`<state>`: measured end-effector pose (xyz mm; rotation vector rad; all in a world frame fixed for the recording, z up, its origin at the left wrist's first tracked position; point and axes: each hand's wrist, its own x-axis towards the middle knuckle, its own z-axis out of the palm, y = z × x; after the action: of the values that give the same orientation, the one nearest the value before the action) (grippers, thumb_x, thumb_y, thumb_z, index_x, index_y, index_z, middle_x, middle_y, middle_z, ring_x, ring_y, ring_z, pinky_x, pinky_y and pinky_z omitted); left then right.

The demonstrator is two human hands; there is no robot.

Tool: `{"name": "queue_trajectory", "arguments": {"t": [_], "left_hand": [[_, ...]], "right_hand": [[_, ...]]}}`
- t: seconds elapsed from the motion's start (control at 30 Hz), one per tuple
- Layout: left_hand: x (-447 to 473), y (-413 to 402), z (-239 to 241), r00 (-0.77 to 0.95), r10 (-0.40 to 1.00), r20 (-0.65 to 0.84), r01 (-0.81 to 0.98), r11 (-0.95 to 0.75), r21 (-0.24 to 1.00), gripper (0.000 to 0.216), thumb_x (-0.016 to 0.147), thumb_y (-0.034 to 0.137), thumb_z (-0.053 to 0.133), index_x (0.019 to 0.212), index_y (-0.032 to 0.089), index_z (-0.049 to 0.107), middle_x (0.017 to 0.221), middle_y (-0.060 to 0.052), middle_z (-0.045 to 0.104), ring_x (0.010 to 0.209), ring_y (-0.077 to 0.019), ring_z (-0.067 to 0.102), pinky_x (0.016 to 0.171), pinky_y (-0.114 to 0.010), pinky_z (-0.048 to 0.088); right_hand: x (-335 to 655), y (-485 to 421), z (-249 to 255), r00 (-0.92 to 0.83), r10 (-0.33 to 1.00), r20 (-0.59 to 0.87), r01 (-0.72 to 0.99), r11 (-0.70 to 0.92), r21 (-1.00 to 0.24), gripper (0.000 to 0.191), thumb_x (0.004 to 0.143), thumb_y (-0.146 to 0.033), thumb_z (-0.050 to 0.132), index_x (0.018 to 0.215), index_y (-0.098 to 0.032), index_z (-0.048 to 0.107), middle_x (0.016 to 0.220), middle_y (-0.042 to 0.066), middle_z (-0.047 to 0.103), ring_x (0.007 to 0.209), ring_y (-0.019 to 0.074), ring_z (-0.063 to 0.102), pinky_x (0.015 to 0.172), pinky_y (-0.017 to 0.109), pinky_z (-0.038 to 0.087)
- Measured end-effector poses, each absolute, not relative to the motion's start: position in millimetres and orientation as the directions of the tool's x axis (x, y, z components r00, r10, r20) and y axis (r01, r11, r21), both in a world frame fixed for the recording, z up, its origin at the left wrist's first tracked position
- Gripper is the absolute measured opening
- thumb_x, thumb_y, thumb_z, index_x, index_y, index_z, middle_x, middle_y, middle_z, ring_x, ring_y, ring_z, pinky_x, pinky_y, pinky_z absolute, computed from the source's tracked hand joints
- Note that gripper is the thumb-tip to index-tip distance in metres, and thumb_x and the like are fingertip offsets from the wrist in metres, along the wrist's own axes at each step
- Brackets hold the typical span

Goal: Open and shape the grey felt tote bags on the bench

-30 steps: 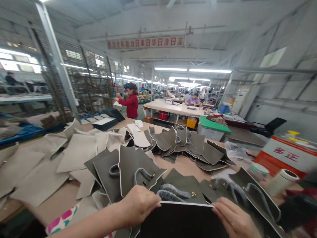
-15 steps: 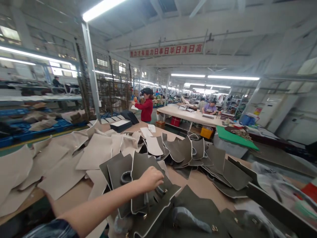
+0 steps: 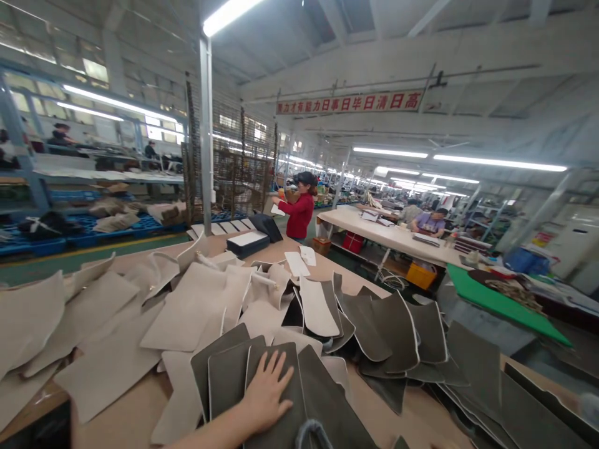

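My left hand (image 3: 269,390) lies palm down with fingers spread on a dark olive-grey bag panel (image 3: 276,357). More dark panels (image 3: 224,380) fan out to its left, and another (image 3: 327,399) overlaps on the right. Below the hand, a curved handle (image 3: 312,429) in what looks like plastic wrap shows at the bottom edge. Pale beige bag panels (image 3: 187,305) are heaped to the left and beyond. My right hand is out of view.
A long pile of dark panels (image 3: 388,324) runs along the table's (image 3: 369,399) right side. Farther off stand a navy box (image 3: 248,244), a metal post (image 3: 206,137), a person in red (image 3: 299,212), and a second table (image 3: 369,232) with a person in purple (image 3: 428,223).
My left hand has gone from curled fingers above the dark panels to spread flat on one. Those panels now lie flatter. The view has swung left.
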<state>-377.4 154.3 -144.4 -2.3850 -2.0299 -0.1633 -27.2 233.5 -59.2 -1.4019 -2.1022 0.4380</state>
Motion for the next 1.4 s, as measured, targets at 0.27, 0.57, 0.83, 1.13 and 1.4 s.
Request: {"name": "queue_trajectory", "arguments": {"t": [0.27,0.57,0.83,1.13,1.4], "left_hand": [[-415,159,-205,0.302,0.775,0.555,0.949,-0.19,-0.251,0.056,0.077,0.055,0.044,0.127,0.032,0.038,0.122,-0.006,0.052,0.11,-0.0246,0.045,0.094,-0.04,0.023],[-423,177,-222,0.297,0.758,0.581,0.949,-0.165,-0.27,0.043,0.076,0.037,0.047,0.119,0.032,0.048,0.113,-0.002,0.059,0.105,-0.0211,0.047,0.09,-0.036,0.029],[-419,174,-227,0.248,0.838,0.487,0.967,-0.187,-0.172,0.061,0.068,0.033,0.051,0.128,0.029,0.038,0.124,-0.004,0.05,0.112,-0.0246,0.043,0.09,-0.038,0.033],[-416,173,-231,0.225,0.857,0.464,0.974,-0.201,-0.1,0.064,0.067,0.027,0.051,0.129,0.028,0.036,0.127,-0.005,0.048,0.114,-0.0249,0.042,0.091,-0.038,0.031],[-409,173,-193,0.145,0.887,0.439,0.982,-0.183,0.044,0.064,0.074,0.034,0.049,0.133,0.022,0.028,0.135,-0.009,0.036,0.12,-0.0264,0.035,0.095,-0.039,0.03]], "right_hand": [[-249,339,-105,-0.555,0.826,0.099,0.815,0.563,-0.137,0.052,0.068,-0.009,0.047,0.12,-0.01,0.047,0.127,0.014,0.046,0.116,0.0244,0.041,0.097,0.034,0.031],[-262,408,-73,-0.295,0.936,0.191,0.925,0.33,-0.187,0.03,0.087,-0.02,0.028,0.093,-0.01,0.057,0.077,0.014,0.065,0.069,0.0209,0.061,0.06,0.028,0.041],[-317,367,-21,-0.293,0.795,0.532,0.78,0.52,-0.348,0.04,0.091,-0.031,0.019,0.097,-0.013,0.054,0.08,0.009,0.063,0.071,0.0174,0.057,0.065,0.026,0.042],[-330,357,-93,-0.621,0.757,0.206,0.692,0.652,-0.309,0.049,0.079,-0.034,0.05,0.122,-0.013,0.041,0.13,0.014,0.04,0.118,0.0261,0.035,0.096,0.041,0.027],[-262,374,-127,-0.538,0.8,-0.265,0.8,0.385,-0.46,0.024,0.072,-0.016,0.043,0.087,-0.013,0.062,0.09,0.01,0.065,0.085,0.0206,0.059,0.076,0.028,0.041]]}}
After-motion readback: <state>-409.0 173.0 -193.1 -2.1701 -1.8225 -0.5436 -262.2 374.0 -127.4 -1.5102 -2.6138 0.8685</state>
